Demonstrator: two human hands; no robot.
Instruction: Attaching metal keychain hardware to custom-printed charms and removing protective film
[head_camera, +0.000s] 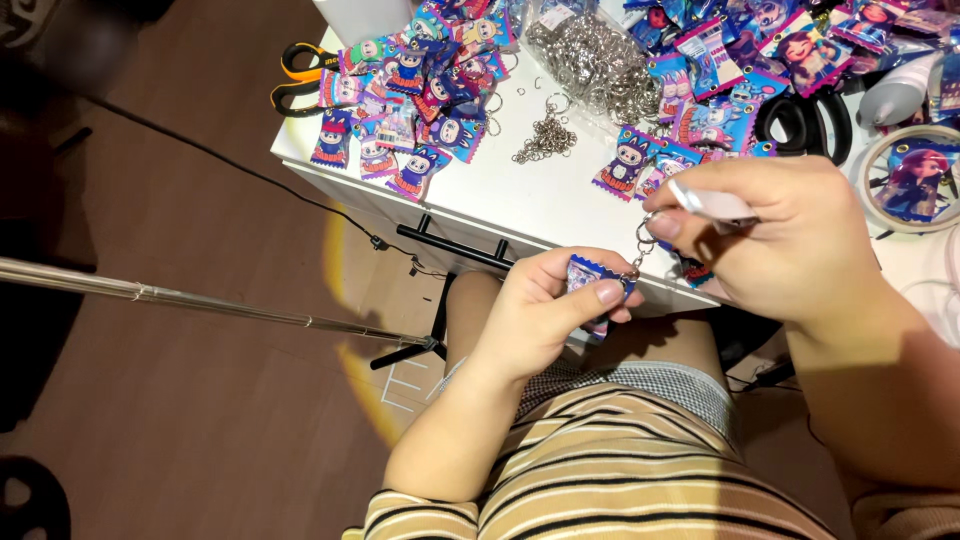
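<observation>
1. Blue and purple, with zigzag edges, the small charm (588, 274) sits pinched in my left hand (545, 310), thumb pressed on its face and fingers curled behind it, just off the front edge of the white table (520, 195) and above my lap.
2. My right hand (775, 235) is closed around a slim white tool (712, 203); its tip points toward the metal key ring (645, 232) that hangs at my fingertips.
3. A short chain (634, 268) runs from that ring down to the top corner of the charm, so both hands meet at this one piece.
4. On the table, well apart from my hands, lies a spread of similar cartoon charms (420, 90) to the left and another heap (720, 60) toward the right.
5. Between the two heaps sits a clear bag of silver rings (590, 55), with a small loose pile of rings (545, 138) just in front of it.
6. Orange-handled scissors (295, 75) rest at the table's far left corner; black-handled scissors (805, 125) lie just beyond my right hand.
7. A round tape roll (915, 180) sits at the right edge.
8. My striped shirt (620, 470) fills the bottom of the view.
</observation>
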